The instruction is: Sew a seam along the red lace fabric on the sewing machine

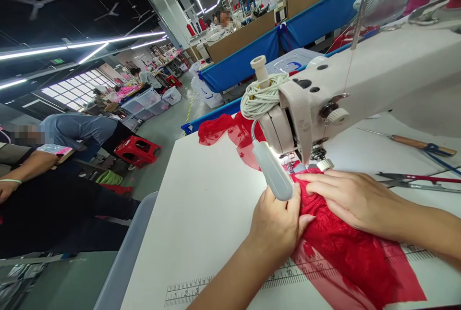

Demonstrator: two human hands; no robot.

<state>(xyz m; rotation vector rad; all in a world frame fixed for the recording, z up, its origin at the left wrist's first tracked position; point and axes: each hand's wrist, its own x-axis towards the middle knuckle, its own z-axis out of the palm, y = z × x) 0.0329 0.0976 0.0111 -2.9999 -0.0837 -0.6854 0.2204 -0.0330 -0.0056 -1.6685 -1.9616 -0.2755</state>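
A white sewing machine (363, 84) stands on a white table (201, 214). Red lace fabric (345, 247) lies under its needle foot and runs out behind the machine as a sheer red piece (230, 132). My left hand (277, 223) grips the lace's left edge, fingers curled, just below the machine's white lamp (272, 170). Flat on top of the lace rests my right hand (351, 197), with its fingertips near the presser foot (298, 166). The needle itself is hidden behind the lamp and machine head.
Scissors (414, 181) and a wooden-handled tool (414, 144) lie right of the machine. A printed ruler (194, 291) marks the table's front edge. A grey bin (126, 257) sits at the table's left. Seated people (54, 180) and a red stool (139, 149) fill the left aisle.
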